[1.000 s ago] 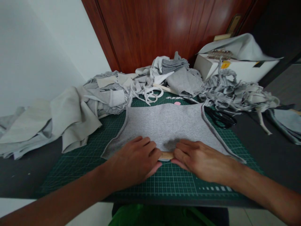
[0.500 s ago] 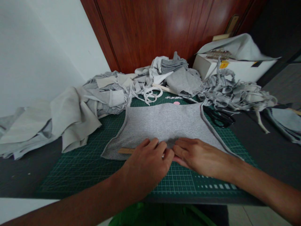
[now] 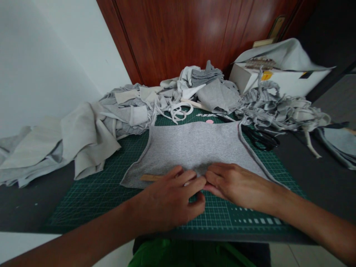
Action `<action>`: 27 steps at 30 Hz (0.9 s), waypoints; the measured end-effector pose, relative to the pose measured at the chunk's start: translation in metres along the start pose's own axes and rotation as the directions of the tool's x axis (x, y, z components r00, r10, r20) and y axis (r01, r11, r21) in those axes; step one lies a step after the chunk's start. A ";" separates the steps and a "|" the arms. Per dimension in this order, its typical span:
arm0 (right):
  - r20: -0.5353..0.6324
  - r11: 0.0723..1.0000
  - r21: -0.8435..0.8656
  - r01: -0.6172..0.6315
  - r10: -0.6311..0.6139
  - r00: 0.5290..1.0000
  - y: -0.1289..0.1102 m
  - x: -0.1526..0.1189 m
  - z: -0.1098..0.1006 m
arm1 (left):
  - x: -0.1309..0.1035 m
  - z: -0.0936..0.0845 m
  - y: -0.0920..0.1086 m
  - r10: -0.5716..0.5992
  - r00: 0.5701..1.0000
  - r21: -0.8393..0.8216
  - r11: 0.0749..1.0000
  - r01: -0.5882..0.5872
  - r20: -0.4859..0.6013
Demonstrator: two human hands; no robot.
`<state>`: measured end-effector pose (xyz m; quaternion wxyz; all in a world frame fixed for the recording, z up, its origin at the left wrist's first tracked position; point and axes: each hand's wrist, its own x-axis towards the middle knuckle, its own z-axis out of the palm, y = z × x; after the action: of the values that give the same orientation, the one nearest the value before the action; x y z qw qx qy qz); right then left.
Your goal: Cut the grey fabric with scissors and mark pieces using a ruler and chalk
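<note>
A piece of grey knit fabric [image 3: 194, 144] lies flat before me, its sides edged with a rolled seam. My right hand [image 3: 233, 183] is closed on the fabric's near edge, thumb below and fingers bent on top. Close beside it, my left hand [image 3: 172, 198] rests on the same edge with the fingers over the cloth and the thumb apart from them. Its index fingertip meets the right hand's fingertips. From under the left hand's fingers a thin wooden ruler or strip [image 3: 150, 178] sticks out to the left, on the fabric. Both hands partly hide the near edge.
A green cutting mat [image 3: 100, 200] lies under the fabric. Scrap cloth [image 3: 91, 137] is heaped along the left and back. Black-handled scissors [image 3: 263, 140] are at the right, near tangled strips [image 3: 289, 111]. A white box [image 3: 289, 83] stands behind them, before a wooden door [image 3: 178, 37].
My left hand has loosened: its thumb has moved away from the index finger and down, and the fingers have spread. The right hand and the fabric look unmoved.
</note>
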<state>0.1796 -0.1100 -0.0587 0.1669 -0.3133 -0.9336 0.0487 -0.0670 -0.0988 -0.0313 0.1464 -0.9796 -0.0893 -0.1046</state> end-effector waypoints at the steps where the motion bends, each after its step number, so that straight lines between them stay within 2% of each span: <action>1: 0.001 1.000 -0.002 0.000 0.000 1.000 0.000 0.000 0.000 | -0.001 -0.002 -0.002 0.009 1.000 0.012 1.000 -0.009 0.012; 8: 0.024 1.000 0.004 -0.014 0.014 1.000 -0.001 0.005 -0.006 | -0.007 -0.004 -0.012 0.006 0.996 0.027 1.000 -0.009 0.089; 13: 0.043 1.000 -0.009 -0.022 0.023 0.999 0.001 0.006 -0.007 | -0.004 0.002 -0.014 0.013 0.998 0.036 0.999 -0.015 0.059; 21: 0.051 1.000 0.000 -0.026 0.026 0.998 0.001 0.007 -0.007 | 0.005 -0.008 -0.022 0.062 0.987 0.006 0.998 -0.064 0.149; 27: 0.066 0.999 0.004 -0.042 0.042 0.997 0.002 0.007 -0.009 | -0.002 -0.009 -0.025 0.136 0.973 0.070 0.986 -0.152 0.185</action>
<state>0.1782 -0.1047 -0.0490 0.1357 -0.3306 -0.9317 0.0649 -0.0760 -0.0780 -0.0171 0.1857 -0.9820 -0.0351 -0.0010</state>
